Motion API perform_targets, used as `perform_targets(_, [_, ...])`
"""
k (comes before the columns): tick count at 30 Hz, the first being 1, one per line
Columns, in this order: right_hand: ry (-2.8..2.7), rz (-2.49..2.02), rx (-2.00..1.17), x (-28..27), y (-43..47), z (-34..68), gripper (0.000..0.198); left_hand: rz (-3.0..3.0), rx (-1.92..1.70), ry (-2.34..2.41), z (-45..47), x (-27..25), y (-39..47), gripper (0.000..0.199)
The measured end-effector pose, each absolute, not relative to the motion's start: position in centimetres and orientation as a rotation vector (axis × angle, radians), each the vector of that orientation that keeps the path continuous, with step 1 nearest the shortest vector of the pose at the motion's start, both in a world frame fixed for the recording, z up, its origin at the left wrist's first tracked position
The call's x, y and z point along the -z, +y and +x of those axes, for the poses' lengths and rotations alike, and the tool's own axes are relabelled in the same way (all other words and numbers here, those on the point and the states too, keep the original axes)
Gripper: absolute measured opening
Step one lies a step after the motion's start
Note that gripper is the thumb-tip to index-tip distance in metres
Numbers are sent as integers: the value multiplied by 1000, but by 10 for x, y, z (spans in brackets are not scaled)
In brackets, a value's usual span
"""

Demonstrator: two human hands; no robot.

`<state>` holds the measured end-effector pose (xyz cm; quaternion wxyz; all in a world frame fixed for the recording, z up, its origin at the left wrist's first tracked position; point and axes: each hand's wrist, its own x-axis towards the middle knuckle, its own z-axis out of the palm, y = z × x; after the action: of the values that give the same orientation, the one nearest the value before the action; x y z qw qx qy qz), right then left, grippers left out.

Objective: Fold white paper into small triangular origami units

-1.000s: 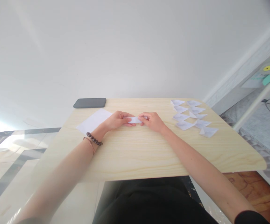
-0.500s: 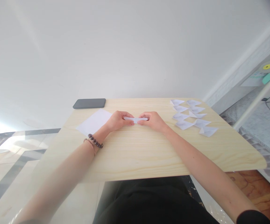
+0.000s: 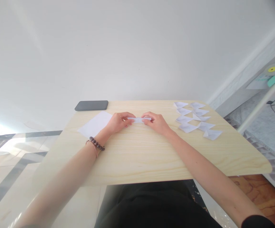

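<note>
A small folded white paper is stretched between my two hands above the middle of the table. My left hand pinches its left end between thumb and fingers; dark beads and a thin bangle circle that wrist. At the other end, my right hand grips the paper the same way. Both ends are partly covered by my fingers. Beside my left hand lies a flat stack or sheet of white paper. To the right of my right hand, several folded paper boats stand in two rows.
A dark phone lies at the back left corner of the wooden table. The white wall rises right behind the table's far edge. A pale slanted pole stands beyond the right side.
My thumbs have moved apart and outward along the folded paper, so more of its middle shows. Both hands still hold its ends.
</note>
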<state>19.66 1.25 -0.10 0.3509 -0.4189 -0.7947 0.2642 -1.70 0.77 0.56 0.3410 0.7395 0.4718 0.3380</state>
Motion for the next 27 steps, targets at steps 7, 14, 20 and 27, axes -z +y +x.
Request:
perform_targets(7, [-2227,-1008,-446,-1,12,200,26,2157,-853,1326,-17,-7,7,22])
perform_targets(14, [-2345,-919,-238,-5,11,203,25,2239,-893,1252,-16,-7,7,21])
perform_targets(20, [-2295,-1110,-255,-3,12,200,24,2446,-791,1172,-13,-8,2,19])
perform_targets(27, [-2266,-1222,-240,0,11,193,20,2563,-743,1164,-12,-12,-3,23])
